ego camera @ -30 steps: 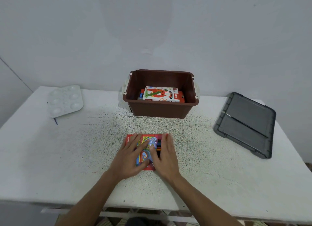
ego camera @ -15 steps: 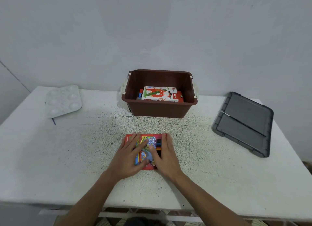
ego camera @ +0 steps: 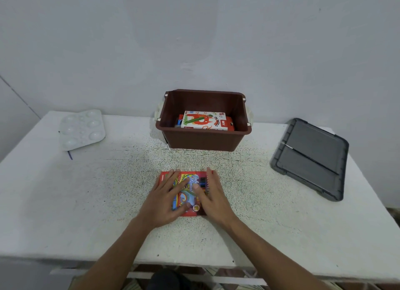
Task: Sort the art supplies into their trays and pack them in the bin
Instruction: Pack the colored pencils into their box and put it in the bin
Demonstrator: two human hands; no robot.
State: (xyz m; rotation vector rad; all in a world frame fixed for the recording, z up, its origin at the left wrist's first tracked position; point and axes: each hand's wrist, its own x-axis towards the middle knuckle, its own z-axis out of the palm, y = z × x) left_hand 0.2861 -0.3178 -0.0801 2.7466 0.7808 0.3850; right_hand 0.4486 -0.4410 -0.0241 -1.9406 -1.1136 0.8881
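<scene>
Beyond the pencil box (ego camera: pixel 190 191) sits the bin (ego camera: pixel 203 140), palette (ego camera: pixel 82 129) left, lid (ego camera: pixel 311 157) right.

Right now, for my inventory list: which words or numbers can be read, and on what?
"OIL PASTELS": white cardboard box in the brown plastic bin.
"18": flat red pencil box.
Cursive title there: partly covered, unsure.
Remaining small print: blurred.

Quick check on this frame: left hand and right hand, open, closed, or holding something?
Left hand: open, fingers flat on the colour pencil box.
Right hand: open, fingers flat on the same box.
</scene>
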